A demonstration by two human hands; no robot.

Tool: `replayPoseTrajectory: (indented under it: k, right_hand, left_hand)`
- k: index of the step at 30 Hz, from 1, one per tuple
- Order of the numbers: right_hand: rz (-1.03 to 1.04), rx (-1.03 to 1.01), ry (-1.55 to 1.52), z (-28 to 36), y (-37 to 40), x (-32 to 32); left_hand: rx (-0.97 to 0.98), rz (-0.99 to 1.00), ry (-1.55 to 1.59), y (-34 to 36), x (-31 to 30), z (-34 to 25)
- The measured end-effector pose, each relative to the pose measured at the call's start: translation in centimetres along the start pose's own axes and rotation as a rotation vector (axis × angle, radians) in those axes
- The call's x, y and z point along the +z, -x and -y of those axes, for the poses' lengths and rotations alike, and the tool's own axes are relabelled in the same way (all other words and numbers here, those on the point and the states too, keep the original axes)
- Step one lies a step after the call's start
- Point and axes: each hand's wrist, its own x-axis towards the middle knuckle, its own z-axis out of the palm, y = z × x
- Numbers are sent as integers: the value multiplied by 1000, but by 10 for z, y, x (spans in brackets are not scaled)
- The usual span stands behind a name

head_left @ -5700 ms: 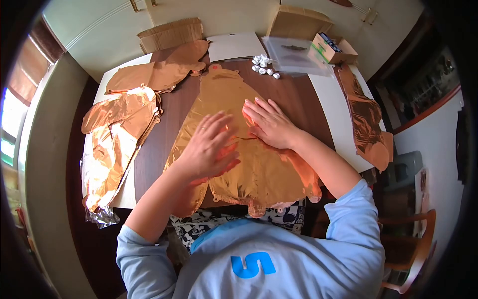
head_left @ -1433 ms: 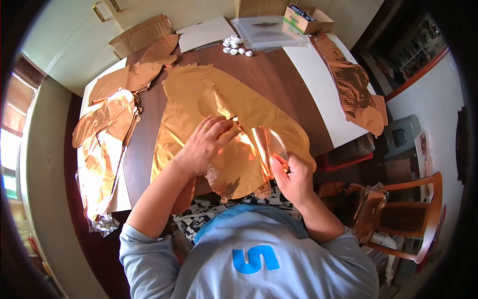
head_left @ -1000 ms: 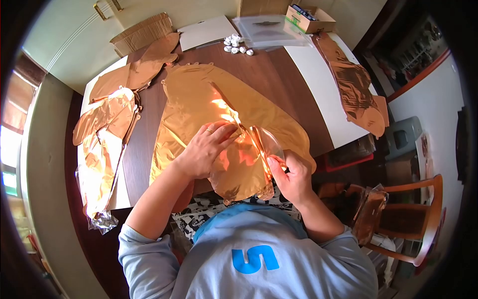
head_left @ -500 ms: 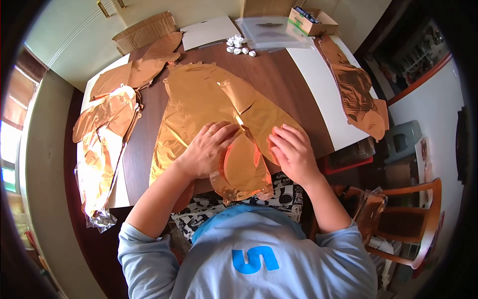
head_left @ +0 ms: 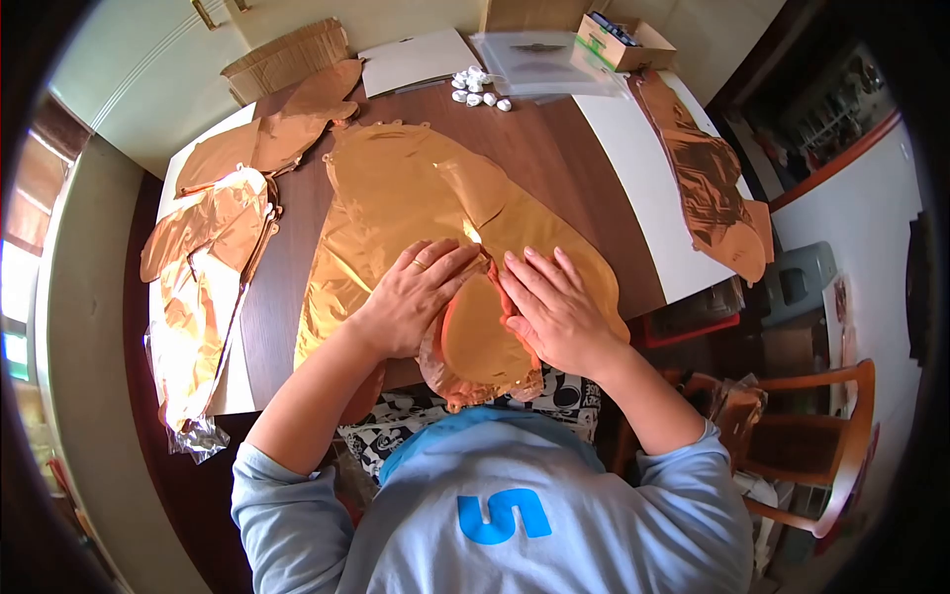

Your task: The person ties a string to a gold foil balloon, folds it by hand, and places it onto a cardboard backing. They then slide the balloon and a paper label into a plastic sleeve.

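A large, flat, uninflated gold foil balloon (head_left: 396,188) lies across the front of the brown table, with small tabs along its far edge. Its near part is folded over into a rounded flap (head_left: 485,337) that hangs towards my body. My left hand (head_left: 421,297), a ring on one finger, rests palm down along the left side of this flap. On the flap's right side my right hand (head_left: 559,312) lies flat, fingers stretched out and pressing the foil. Both palms face down, and neither hand grips anything that I can see.
More foil balloons lie at the left (head_left: 213,238) and on the right edge (head_left: 698,178). White wrapped pieces (head_left: 475,87) sit at the back, near a clear plastic sheet (head_left: 539,64) and a cardboard box (head_left: 628,45). A wooden chair (head_left: 821,445) stands at the right.
My right hand has come down and left onto the foil beside the flap; before, it was raised further right. The balloon's right side now lies spread out. My left hand has barely moved.
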Motion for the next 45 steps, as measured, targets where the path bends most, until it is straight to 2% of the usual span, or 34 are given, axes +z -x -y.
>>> replayPoseTrajectory:
  k: [14, 17, 20, 21, 25, 28, 33, 37, 40, 41, 45]
  right_hand:
    - [64, 10, 7, 2, -1, 1]
    - [92, 22, 15, 3, -2, 1]
    - [124, 42, 19, 5, -3, -2]
    - [135, 50, 20, 5, -4, -2]
    - [154, 54, 45, 5, -4, -1]
    - [162, 41, 65, 4, -4, -2]
    - [159, 3, -21, 2, 5, -10]
    - [193, -128, -21, 3, 20, -21]
    - [67, -270, 204, 0, 31, -4]
    - [-10, -256, 128, 3, 33, -2]
    - [-18, -285, 107, 3, 33, -6]
  left_hand:
    - [-42, 41, 34, -3, -7, 0]
    - [-54, -39, 156, -3, -8, 6]
    - [-225, -171, 477, -6, -21, 6]
    - [-169, -264, 355, -7, -25, 7]
    - [47, -256, 116, -17, -16, -17]
    - [1, -202, 60, -15, 4, -19]
    - [16, -229, 121, -11, 8, -15]
    - [18, -206, 158, -10, 8, -13]
    - [12, -189, 178, -10, 10, -12]
    - [10, -189, 183, -10, 9, -12]
    - [3, -191, 191, -11, 8, -12]
